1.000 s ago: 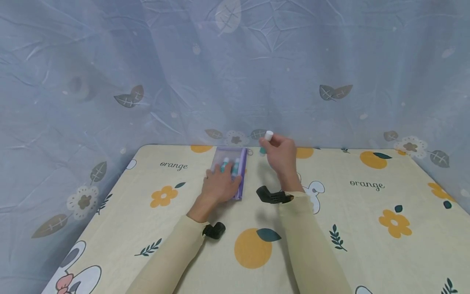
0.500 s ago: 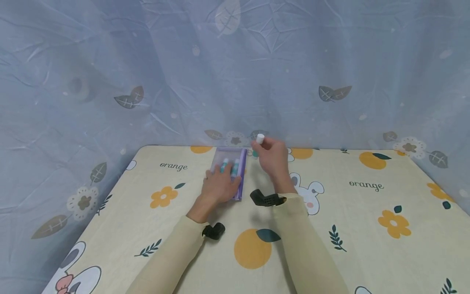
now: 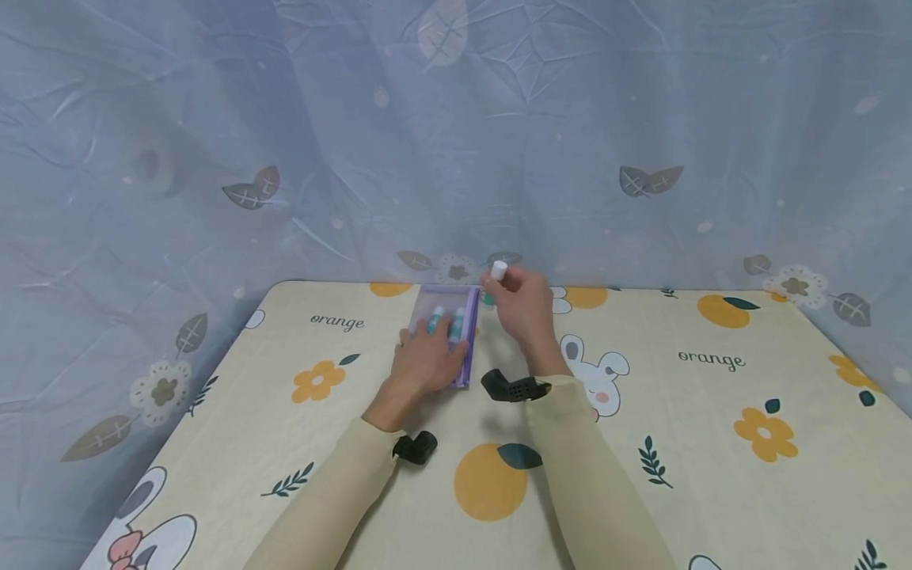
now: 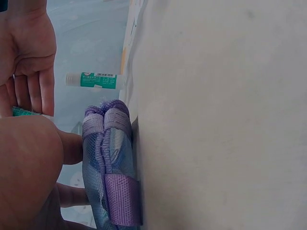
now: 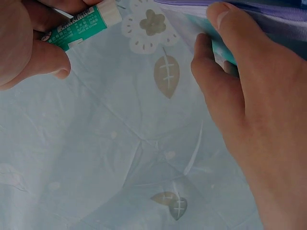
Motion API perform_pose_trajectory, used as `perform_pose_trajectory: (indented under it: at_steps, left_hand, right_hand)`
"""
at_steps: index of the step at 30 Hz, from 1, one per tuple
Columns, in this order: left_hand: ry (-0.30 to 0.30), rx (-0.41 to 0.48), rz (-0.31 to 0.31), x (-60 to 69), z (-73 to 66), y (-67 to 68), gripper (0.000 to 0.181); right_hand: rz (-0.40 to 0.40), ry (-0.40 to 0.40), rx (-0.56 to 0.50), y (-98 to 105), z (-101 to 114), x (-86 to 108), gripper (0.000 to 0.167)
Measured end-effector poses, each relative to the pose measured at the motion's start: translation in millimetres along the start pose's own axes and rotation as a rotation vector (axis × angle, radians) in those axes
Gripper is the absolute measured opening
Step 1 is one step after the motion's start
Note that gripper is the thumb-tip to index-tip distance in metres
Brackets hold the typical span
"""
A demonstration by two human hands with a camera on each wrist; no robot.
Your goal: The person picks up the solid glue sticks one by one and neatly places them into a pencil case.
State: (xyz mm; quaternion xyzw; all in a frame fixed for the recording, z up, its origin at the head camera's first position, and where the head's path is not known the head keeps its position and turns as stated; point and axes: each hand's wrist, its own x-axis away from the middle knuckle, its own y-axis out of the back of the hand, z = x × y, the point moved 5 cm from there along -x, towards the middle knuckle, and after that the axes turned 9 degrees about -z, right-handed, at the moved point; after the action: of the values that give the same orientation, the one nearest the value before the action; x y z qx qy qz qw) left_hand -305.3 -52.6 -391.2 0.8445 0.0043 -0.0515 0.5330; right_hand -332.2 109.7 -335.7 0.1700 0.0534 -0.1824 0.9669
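Observation:
My left hand [image 3: 426,364] rests palm down with spread fingers on a clear mesh zip pouch [image 3: 469,324] with purple trim. Two green-and-white glue sticks [image 3: 436,319] show inside it, near my fingertips. Just beyond the pouch's right edge, my right hand [image 3: 526,313] pinches another glue stick [image 5: 84,26] above the table, tilted, white cap up. In the left wrist view a further glue stick [image 4: 98,80] stands upright beside the pouch; in the head view it cannot be made out, perhaps hidden behind my right hand.
A cream tablecloth [image 3: 492,483] printed with oranges, flowers and rabbits covers the table. Directly behind the far edge hangs a blue-grey curtain [image 3: 456,158] with leaf prints. Each wrist carries a black camera [image 3: 513,386].
My right hand has moved left, and slightly downward in the head view, bringing its glue stick closer to the pouch. My left hand and the pouch have stayed in place.

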Motion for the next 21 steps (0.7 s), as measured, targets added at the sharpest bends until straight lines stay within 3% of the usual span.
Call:
perform_pose_trajectory:
  at_steps: [9,14,21]
  left_hand:
    - [0.005,0.000,0.008,-0.7,0.7,-0.8,0.067]
    - [-0.006,0.007,-0.017,-6.1,4.2,-6.8,0.068]
    - [-0.004,0.009,0.003,0.2,-0.4,1.8,0.067]
  right_hand:
    - [0.026,-0.004,0.017,-8,-5,0.6,0.032]
    - [0.030,0.004,0.024,-11,-9,1.0,0.031]
    - [0.041,0.004,0.050,-15,-17,0.9,0.028]
